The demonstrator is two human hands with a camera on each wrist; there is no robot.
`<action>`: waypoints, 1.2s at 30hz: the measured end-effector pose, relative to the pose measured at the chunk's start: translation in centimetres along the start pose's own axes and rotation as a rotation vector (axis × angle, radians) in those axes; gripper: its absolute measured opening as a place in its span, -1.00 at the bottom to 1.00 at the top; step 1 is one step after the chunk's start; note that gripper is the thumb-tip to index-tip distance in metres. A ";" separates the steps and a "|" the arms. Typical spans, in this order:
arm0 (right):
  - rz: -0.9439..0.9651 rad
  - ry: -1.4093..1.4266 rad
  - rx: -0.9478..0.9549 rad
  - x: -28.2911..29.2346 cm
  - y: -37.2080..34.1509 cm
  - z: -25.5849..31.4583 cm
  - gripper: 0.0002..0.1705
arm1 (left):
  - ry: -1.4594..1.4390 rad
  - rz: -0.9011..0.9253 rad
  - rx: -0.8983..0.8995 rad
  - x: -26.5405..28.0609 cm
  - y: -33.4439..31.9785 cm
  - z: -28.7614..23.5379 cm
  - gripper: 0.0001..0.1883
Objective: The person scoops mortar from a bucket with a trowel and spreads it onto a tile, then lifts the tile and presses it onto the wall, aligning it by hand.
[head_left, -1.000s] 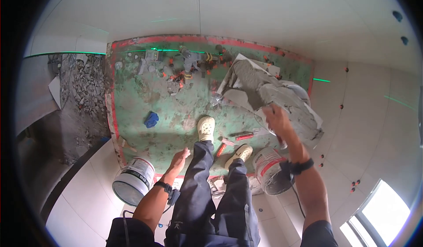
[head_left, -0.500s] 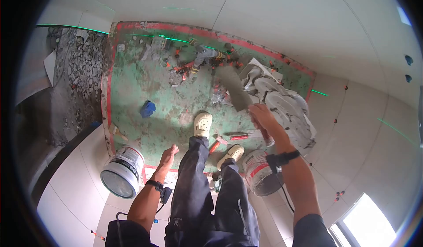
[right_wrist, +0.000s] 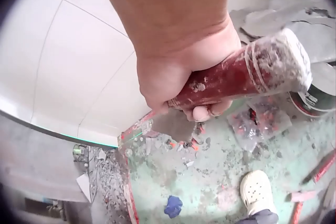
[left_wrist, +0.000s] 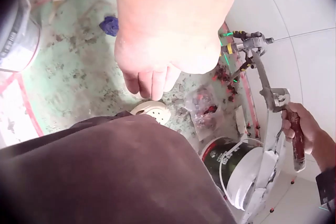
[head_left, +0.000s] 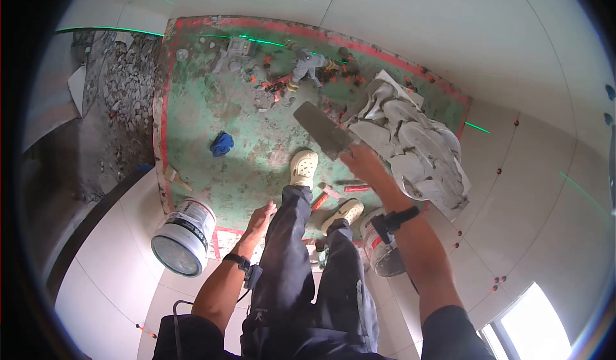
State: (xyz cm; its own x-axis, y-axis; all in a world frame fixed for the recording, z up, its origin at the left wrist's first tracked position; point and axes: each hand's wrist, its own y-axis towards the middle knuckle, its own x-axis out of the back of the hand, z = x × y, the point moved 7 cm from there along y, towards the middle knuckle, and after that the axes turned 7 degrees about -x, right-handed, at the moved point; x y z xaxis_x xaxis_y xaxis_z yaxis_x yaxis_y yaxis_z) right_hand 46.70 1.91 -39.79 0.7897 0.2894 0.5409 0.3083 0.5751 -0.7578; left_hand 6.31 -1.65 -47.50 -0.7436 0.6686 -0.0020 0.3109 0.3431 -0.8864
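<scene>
My right hand (head_left: 367,166) grips a trowel (head_left: 321,129) by its red, mortar-crusted handle (right_wrist: 226,79). Its long flat grey blade points up and left in the head view, over the green floor and left of the mortar. To its right, grey mortar (head_left: 420,142) lies in thick ridges on a white board (head_left: 463,199), and the left wrist view shows a white bucket (left_wrist: 236,169) beneath the board. My left hand (head_left: 260,219) hangs beside the left knee with loosely bent fingers (left_wrist: 157,82) and nothing in it.
A white bucket (head_left: 186,238) stands at left, another bucket (head_left: 385,254) beside the right leg. A red-handled hammer (head_left: 326,196) lies between the cream clogs. A blue crumpled item (head_left: 222,144), a tripod (head_left: 307,68) and orange bits are on the floor; rubble (head_left: 131,81) lies beyond the left edge.
My right hand has drawn the trowel off the mortar and carried it left over the floor, its blade coming into full view. The left hand stays by the knee. The head view has shifted.
</scene>
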 end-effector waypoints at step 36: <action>-0.482 0.079 -0.585 3.8 -21.4 -27.4 -0.53 | 0.656 0.191 -0.078 -2.3 2.5 -12.8 -0.21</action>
State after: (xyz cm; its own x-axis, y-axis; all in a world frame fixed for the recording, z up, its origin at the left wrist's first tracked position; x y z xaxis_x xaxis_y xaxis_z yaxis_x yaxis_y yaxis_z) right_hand 57.67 -30.28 -31.51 0.5257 0.0410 0.8497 0.8420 0.1178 -0.5265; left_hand 16.32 6.10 -43.76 -0.1667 0.9749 0.1475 0.4611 0.2093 -0.8623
